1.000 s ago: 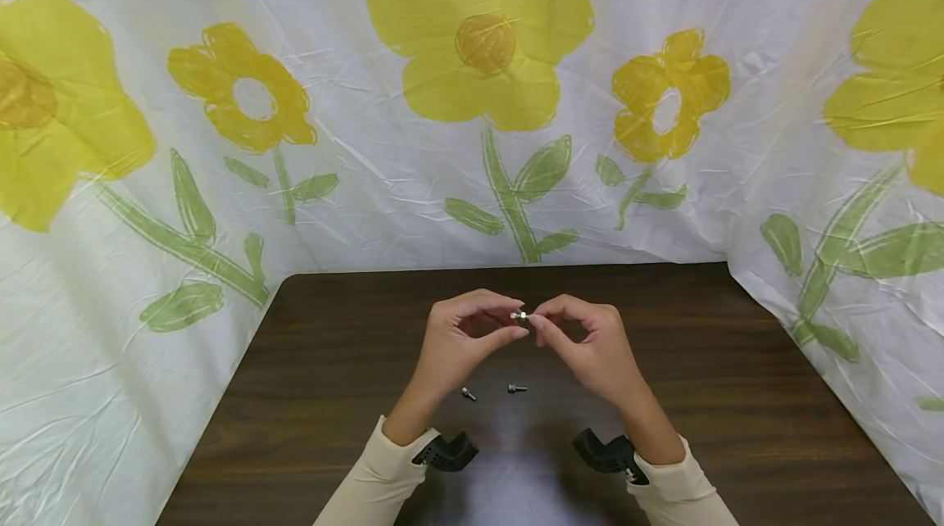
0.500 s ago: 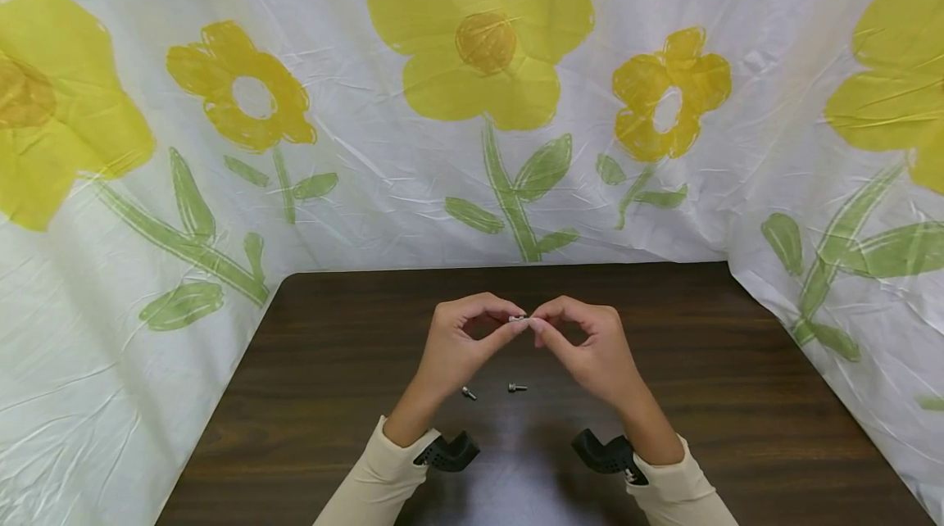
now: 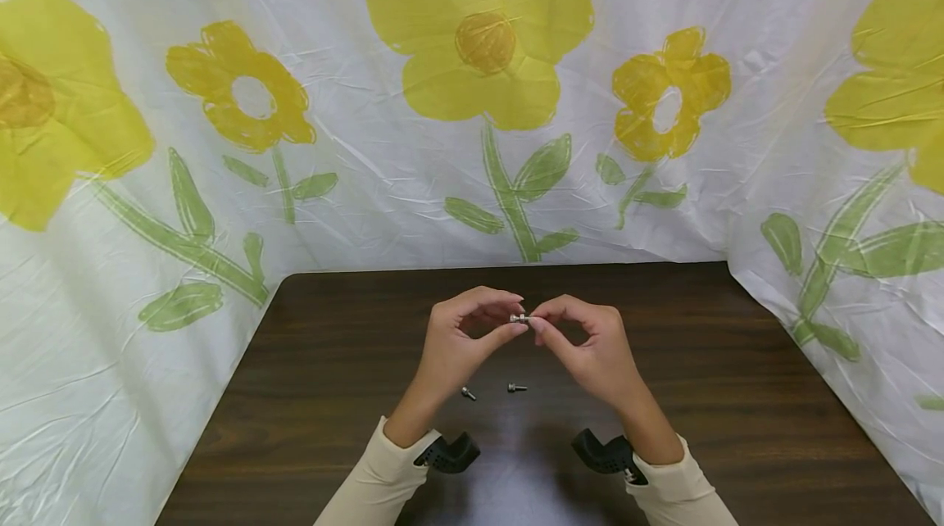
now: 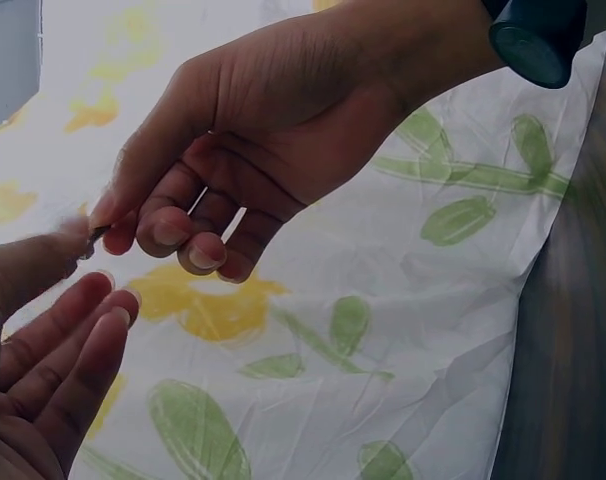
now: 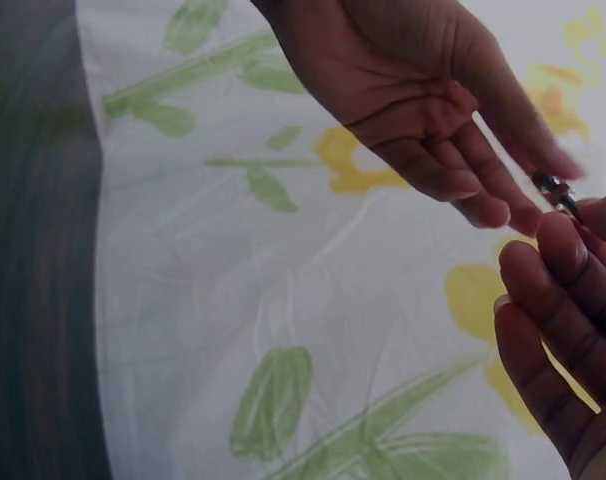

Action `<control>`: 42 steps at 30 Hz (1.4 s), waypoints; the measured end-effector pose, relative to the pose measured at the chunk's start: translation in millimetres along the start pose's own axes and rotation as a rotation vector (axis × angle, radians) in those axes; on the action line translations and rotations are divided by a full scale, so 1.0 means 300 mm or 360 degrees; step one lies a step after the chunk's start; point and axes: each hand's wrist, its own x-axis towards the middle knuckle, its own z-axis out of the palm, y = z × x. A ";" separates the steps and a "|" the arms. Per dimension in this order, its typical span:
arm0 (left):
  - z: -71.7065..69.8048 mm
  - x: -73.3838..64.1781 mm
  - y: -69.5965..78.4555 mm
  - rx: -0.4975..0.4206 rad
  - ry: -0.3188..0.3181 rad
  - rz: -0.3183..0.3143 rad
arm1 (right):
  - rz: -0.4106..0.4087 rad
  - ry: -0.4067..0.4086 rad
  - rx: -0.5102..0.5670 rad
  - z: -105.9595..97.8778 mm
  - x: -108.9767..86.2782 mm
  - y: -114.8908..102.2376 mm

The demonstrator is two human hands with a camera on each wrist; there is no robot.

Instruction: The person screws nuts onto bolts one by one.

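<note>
In the head view my right hand (image 3: 586, 337) pinches a small silver bolt (image 3: 519, 319) by its thin end, between thumb and index fingertip. Its wider end, which seems to carry a nut, points left. My left hand (image 3: 468, 333) surrounds that wider end, the thumb just under it and the index finger raised apart above. The left wrist view shows the left fingers (image 4: 88, 340) spread away from the bolt. In the right wrist view the left thumb lies right at the bolt's head (image 5: 551, 185), slightly blurred. Both hands are above the dark table.
Two more bolts lie on the dark wood table (image 3: 332, 395) below the hands: one short bolt (image 3: 469, 393) at left, another bolt (image 3: 517, 387) to its right. A white cloth (image 3: 354, 182) with yellow flowers hangs behind and at both sides.
Half a second ago the left thumb and index finger closed on the bolt's wide end; now they have spread apart again. The right hand keeps its pinch. The bolts on the table stay put.
</note>
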 end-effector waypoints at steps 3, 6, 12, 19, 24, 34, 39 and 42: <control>-0.002 0.012 0.035 -0.0014 -0.0006 0.0069 | -0.0008 0.0000 -0.0002 0.000 0.001 0.002; -0.002 0.017 0.044 -0.0041 -0.0031 0.0120 | -0.0015 -0.0003 -0.0001 0.000 0.001 0.003; -0.001 0.002 -0.022 -0.0052 -0.0042 0.0145 | -0.0017 -0.0004 0.0005 0.001 0.000 0.002; 0.004 0.001 -0.013 -0.0011 -0.0011 0.0118 | -0.0061 0.0015 0.0015 0.003 -0.002 0.006; 0.016 0.009 0.040 0.0012 0.0010 0.0086 | -0.0088 0.0029 0.0012 0.004 0.000 0.011; 0.024 -0.020 -0.044 -0.0045 -0.0033 -0.0059 | -0.0141 0.0029 -0.0012 0.006 -0.002 0.018; 0.023 -0.016 -0.032 -0.0035 -0.0006 -0.0139 | -0.0123 0.0051 -0.0022 0.006 -0.001 0.019; 0.017 -0.003 0.001 -0.0039 0.0024 -0.0107 | -0.0117 0.0064 -0.0028 0.005 -0.001 0.019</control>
